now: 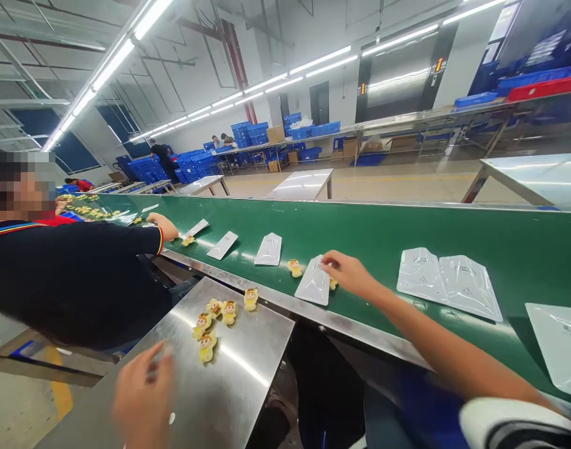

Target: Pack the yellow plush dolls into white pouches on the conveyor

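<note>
The right hand [349, 272] reaches over the green conveyor belt [360, 232], its fingertips drawn close together at the upper right corner of a white packet [313, 284]; whether they pinch the film or only touch it, I cannot tell. That packet lies slanted on the belt, just to the left of the hand and below it. Under the same hand, beside the packet's right edge, a partly hidden yellow figure [333, 284] shows, and a fully visible yellow doll [295, 268] lies on the packet's other side, farther left of the hand. The left hand [143, 393], blurred, hovers over the steel worktop [254, 355] with its fingers half bent and spread from the thumb, nothing visible between them. Ahead of it and to its right, five small toys [207, 347] in yellow sit on the metal, four in a loose group and one apart near the belt. Farther left of the right hand, the belt carries a flat pouch [268, 249], with two more beyond it; to the right of that hand lie a side-by-side pair of pouches [467, 288] and, nearer the body, one cut by the picture's edge. Well ahead of the left hand, a co-worker's hand [165, 226] extends over the belt from a dark sleeve [142, 239].
</note>
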A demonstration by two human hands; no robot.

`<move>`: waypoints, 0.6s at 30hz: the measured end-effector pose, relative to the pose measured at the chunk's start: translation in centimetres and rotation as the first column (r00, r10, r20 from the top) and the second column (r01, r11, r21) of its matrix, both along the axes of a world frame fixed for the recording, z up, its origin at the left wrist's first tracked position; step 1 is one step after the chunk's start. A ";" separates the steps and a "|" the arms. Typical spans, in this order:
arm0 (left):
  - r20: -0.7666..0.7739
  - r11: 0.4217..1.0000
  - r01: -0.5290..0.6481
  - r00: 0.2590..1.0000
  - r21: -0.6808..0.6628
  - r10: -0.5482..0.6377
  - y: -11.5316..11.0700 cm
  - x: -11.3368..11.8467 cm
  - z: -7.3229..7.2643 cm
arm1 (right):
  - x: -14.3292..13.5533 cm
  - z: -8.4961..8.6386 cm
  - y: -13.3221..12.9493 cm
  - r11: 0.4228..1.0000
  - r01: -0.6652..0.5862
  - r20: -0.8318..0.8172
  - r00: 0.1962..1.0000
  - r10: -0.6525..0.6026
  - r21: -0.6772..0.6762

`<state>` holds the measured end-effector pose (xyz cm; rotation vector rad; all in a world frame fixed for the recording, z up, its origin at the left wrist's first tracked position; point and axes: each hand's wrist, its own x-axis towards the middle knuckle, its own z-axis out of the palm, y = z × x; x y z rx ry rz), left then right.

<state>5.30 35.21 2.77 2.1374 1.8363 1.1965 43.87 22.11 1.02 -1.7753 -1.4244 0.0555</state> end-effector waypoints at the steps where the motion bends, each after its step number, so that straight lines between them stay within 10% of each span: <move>1: 0.050 0.965 0.253 0.967 -0.062 -0.250 0.1 3.7 0.4 | 2.8 -0.9 -1.6 0.997 0.056 0.006 0.998 -0.056 -0.055; 5: 0.047 0.761 0.617 0.782 -0.201 -0.622 0.7 19.4 0.1 | 8.0 -5.3 -3.7 0.904 0.089 0.171 0.985 -0.017 -0.418; 9: 0.013 0.734 0.636 0.758 -0.241 -0.652 1.1 29.6 -2.1 | 7.6 -7.6 -2.6 0.947 -0.001 0.260 0.961 0.090 -0.322; 13: -0.004 0.753 0.607 0.778 -0.255 -0.628 1.3 32.1 -4.4 | 8.8 -7.5 -3.5 0.948 -0.012 0.192 0.978 0.077 -0.319; 18: 0.047 0.791 0.582 0.810 -0.187 -0.585 0.7 28.3 -4.9 | 11.6 -7.2 -5.5 0.912 0.085 0.215 0.977 0.004 -0.401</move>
